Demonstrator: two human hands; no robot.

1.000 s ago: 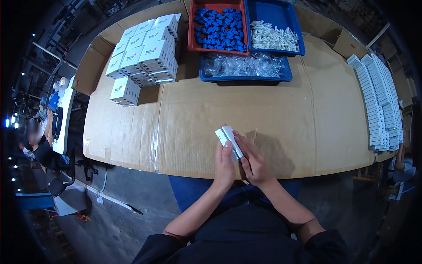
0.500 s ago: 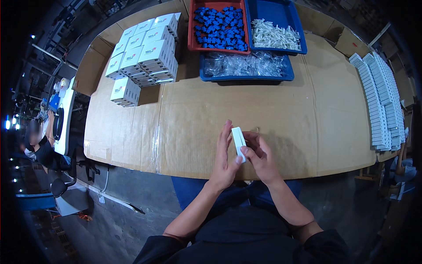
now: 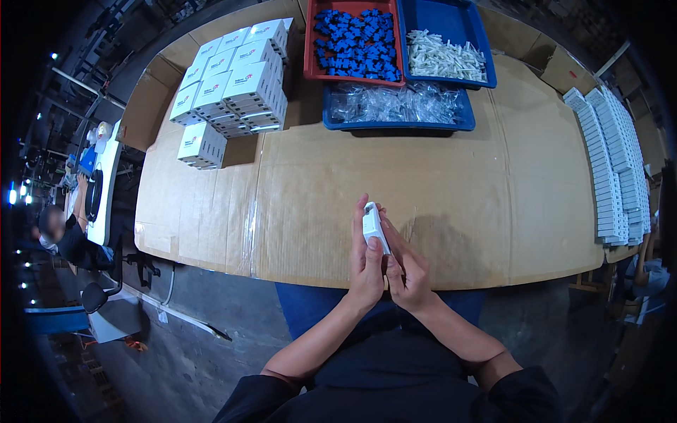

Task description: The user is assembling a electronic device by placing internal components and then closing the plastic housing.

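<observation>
A small white rectangular plastic block [image 3: 374, 224] is held upright between my two hands, a little above the near part of the table. A small dark opening shows at its top end. My left hand [image 3: 365, 275] grips it from the left, with the thumb on its near face and the fingers behind. My right hand [image 3: 410, 276] closes along its right side, fingers stretched upward and thumb near its lower end. Part of the block is covered by the hands, so its exact kind cannot be made out.
Stacked white printed boxes [image 3: 233, 88] stand at the far left. A red tray [image 3: 308, 56] of blue parts, a blue tray [image 3: 430, 14] of white pieces and a blue tray [image 3: 398, 127] of clear plastic stand at the back. White blocks [image 3: 606, 169] are stacked right. A person [image 3: 74, 240] sits far left.
The white block has been turned in my hands, so another side and its top end now show. My right hand has moved in flatter against its side; the left thumb has moved up.
</observation>
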